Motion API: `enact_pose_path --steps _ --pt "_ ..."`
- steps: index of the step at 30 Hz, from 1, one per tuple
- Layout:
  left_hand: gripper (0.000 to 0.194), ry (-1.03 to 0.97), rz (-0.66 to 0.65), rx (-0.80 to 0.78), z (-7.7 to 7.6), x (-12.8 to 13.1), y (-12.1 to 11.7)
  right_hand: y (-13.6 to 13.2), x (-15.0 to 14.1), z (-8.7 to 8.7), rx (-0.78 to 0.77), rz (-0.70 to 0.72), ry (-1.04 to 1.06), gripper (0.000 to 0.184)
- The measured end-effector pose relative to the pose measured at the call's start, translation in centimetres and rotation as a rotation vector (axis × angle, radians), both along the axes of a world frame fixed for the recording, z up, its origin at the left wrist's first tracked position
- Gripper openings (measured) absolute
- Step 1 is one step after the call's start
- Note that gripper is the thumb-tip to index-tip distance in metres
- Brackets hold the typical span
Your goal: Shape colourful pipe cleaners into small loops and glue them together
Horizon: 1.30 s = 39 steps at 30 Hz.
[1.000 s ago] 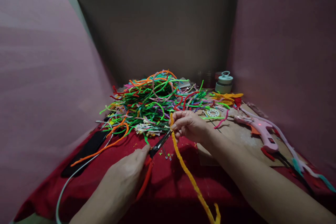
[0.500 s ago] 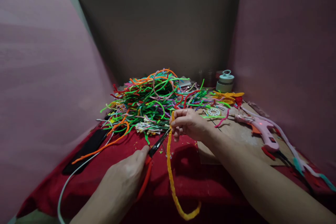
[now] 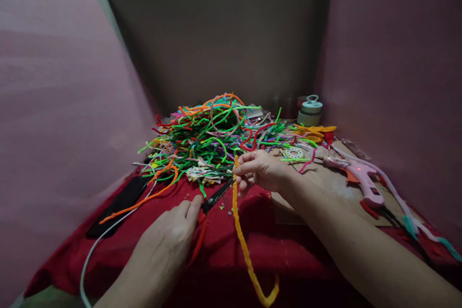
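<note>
"Any containers?"
"One pale green lidded jar [image 3: 309, 112], back right; its contents can't be made out."
"And the yellow-orange fuzzy stem [image 3: 238, 224]?"
"Pinched near its top by the right hand [image 3: 257, 171], hanging before the red-draped worktop [image 3: 212, 250]. The left hand [image 3: 168, 233] grips red-handled scissors [image 3: 215, 198], tips by the stem; touching or not is unclear."
"What's around?"
"A heap of coloured stems [image 3: 205, 130] behind, a pink glue gun [image 3: 363, 180] at right. The right forearm hides some cardboard [image 3: 288, 211]."

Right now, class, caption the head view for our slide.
Left hand holds a tool, right hand pinches a yellow pipe cleaner, by a colourful pile.
</note>
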<state>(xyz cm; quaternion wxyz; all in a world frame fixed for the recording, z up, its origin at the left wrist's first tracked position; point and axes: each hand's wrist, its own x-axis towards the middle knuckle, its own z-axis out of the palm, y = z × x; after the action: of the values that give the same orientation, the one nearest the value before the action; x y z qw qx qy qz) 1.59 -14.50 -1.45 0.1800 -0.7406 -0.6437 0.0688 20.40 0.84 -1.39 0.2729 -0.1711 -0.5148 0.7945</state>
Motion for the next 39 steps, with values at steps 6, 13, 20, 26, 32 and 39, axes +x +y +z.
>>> enact_pose_path --steps 6,13,20,26,32,39 --pt "0.053 -0.101 -0.07 -0.023 0.0 -0.5 0.1 0.1 0.3 0.2 0.006 0.035 -0.033 0.012" --pt "0.042 -0.371 -0.208 -0.095 0.5 -1.2 0.1 0.3 0.6 0.1 0.097 0.107 -0.064 0.013" --pt "0.049 -0.379 -0.134 -0.226 1.4 -1.0 -0.3 0.4 0.7 0.2 0.143 0.1 -0.09 0.014" --pt "0.044 -0.4 -0.138 -0.255 0.7 -1.1 -0.4 0.4 0.9 0.3 0.136 0.118 -0.096 0.014" --pt "0.04 -0.327 -0.172 -0.143 0.0 -0.5 -0.6 0.2 0.9 0.4 0.065 0.148 -0.025 0.016" --pt "0.037 -0.124 -0.351 0.175 -0.4 -0.4 -0.2 0.5 1.0 0.0 0.022 0.181 0.028 0.015"
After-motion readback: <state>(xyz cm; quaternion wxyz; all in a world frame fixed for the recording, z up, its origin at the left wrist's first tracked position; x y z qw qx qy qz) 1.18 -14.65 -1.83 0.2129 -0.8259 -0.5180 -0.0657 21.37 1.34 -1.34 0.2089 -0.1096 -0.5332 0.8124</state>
